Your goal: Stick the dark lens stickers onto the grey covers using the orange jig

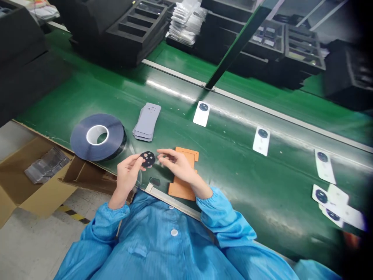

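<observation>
Between the thumb and fingers of my left hand (128,171) is a round black camera lens cover (148,159) with several holes. My right hand (177,163) is just to its right, fingers bent and apart, with nothing visible in them. Under my right hand and wrist lies an orange fixture plate (182,189), partly covered by them. A small dark piece of film (154,181) rests near the bench edge below the lens cover. Behind my hands is a small stack of grey phone back panels (148,121). A large roll of clear tape (80,134) lies flat on the left.
White phone back panels with dark round camera covers lie along the green bench (233,171), one panel (201,118) nearest. Black foam trays (128,35) stand behind a metal rail. An open cardboard box (43,198) sits below the bench's left edge. A dark post (233,46) rises from the rail.
</observation>
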A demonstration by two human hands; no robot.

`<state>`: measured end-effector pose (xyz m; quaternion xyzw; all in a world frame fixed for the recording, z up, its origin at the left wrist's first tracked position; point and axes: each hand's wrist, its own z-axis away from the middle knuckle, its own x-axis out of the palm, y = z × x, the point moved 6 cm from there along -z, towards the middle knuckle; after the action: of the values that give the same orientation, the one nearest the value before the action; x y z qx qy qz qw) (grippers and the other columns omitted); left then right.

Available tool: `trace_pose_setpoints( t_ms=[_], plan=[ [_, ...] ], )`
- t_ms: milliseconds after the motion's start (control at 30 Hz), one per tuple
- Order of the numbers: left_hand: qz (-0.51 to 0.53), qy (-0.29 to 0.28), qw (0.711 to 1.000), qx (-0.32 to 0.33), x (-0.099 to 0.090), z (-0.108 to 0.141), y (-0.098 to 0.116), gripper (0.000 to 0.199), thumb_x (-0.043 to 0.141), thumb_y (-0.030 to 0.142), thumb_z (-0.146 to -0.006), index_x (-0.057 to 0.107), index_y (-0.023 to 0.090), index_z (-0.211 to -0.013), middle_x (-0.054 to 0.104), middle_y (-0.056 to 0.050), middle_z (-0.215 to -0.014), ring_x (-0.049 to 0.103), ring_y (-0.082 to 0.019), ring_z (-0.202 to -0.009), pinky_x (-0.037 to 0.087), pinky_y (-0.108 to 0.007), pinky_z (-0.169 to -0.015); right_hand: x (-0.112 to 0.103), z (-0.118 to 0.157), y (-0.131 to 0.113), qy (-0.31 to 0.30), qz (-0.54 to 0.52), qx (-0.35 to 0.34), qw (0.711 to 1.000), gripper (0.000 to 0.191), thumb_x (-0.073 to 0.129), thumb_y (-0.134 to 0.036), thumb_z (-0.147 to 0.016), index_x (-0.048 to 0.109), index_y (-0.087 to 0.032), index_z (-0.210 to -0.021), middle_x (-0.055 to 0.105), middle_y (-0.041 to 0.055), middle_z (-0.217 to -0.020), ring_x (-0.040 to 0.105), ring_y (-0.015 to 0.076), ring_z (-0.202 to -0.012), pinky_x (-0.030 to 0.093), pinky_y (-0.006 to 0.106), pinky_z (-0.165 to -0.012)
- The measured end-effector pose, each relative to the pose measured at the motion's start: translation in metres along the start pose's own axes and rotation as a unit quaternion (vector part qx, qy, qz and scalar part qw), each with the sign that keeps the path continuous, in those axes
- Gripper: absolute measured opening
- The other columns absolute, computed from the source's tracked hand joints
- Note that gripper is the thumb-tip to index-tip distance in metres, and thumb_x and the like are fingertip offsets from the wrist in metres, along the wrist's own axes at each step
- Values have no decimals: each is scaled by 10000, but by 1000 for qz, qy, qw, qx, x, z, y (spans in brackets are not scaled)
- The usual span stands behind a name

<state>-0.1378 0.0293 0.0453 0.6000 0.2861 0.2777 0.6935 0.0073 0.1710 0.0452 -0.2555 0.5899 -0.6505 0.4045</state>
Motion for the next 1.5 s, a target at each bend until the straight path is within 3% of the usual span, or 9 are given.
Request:
trace_pose_setpoints(
  t_ms=[100,233,300,367,500,600,733,1033,1500],
  plan=[
    [-5,-87,996,-11,39,6,-4,397,740,500,-877,792,137,-1028,799,-77,-850,760,-202,-666,631,-285,-572,-23,19,7,53,-56,21,997,429,756,-454,-862,770,-162,-1176,756,67,-924,667,153,-765,565,302,-746],
    [-3,-173,985,-20,84,16,-19,377,681,477,-927,783,153,-1089,810,-90,-944,779,-223,-804,631,-285,-616,-55,50,27,137,-64,42,988,346,794,-428,-808,815,-169,-1036,795,85,-912,723,189,-805,602,337,-799],
    [-33,-197,980,7,99,19,-24,346,641,443,-963,770,161,-1117,807,-97,-1004,774,-222,-862,632,-297,-679,-73,65,39,186,-54,56,979,338,796,-427,-795,820,-167,-1010,808,98,-932,739,203,-822,611,350,-814],
    [-95,-191,974,79,107,21,-24,292,605,386,-989,762,175,-1117,789,-98,-1051,756,-213,-904,624,-312,-749,-92,76,51,233,-39,75,969,353,799,-432,-779,819,-157,-1000,812,109,-934,743,206,-811,614,352,-797],
    [-208,-164,942,207,113,23,-23,242,575,295,-997,732,210,-1160,721,-99,-1161,714,-225,-1060,596,-354,-921,-114,80,65,276,-28,93,956,384,793,-442,-766,813,-148,-1013,814,115,-939,745,209,-796,615,352,-771],
    [-246,-177,922,239,116,24,-26,270,565,269,-1006,695,217,-1237,689,-105,-1231,682,-241,-1154,558,-386,-1029,-115,71,66,272,-28,90,958,373,774,-439,-781,813,-152,-1017,814,110,-938,743,206,-805,612,352,-782],
    [-279,-180,901,279,120,28,-26,299,584,286,-1001,677,223,-1278,673,-112,-1274,667,-260,-1165,546,-411,-1044,-110,59,66,271,4,85,959,359,734,-427,-804,814,-144,-1010,804,103,-905,705,184,-755,582,319,-721],
    [-352,-183,866,305,134,32,-23,351,606,341,-996,678,213,-1315,655,-130,-1308,651,-271,-1056,550,-414,-941,-108,56,73,269,94,83,955,352,656,-356,-842,809,-138,-1072,749,61,-806,581,145,-640,491,293,-656],
    [-352,-194,868,291,137,33,-24,365,605,315,-985,650,207,-1331,620,-154,-1366,644,-299,-1117,540,-437,-966,-102,56,56,253,257,17,932,302,587,-231,-900,812,-213,-1101,679,34,-840,564,149,-662,464,294,-683]
  ],
)
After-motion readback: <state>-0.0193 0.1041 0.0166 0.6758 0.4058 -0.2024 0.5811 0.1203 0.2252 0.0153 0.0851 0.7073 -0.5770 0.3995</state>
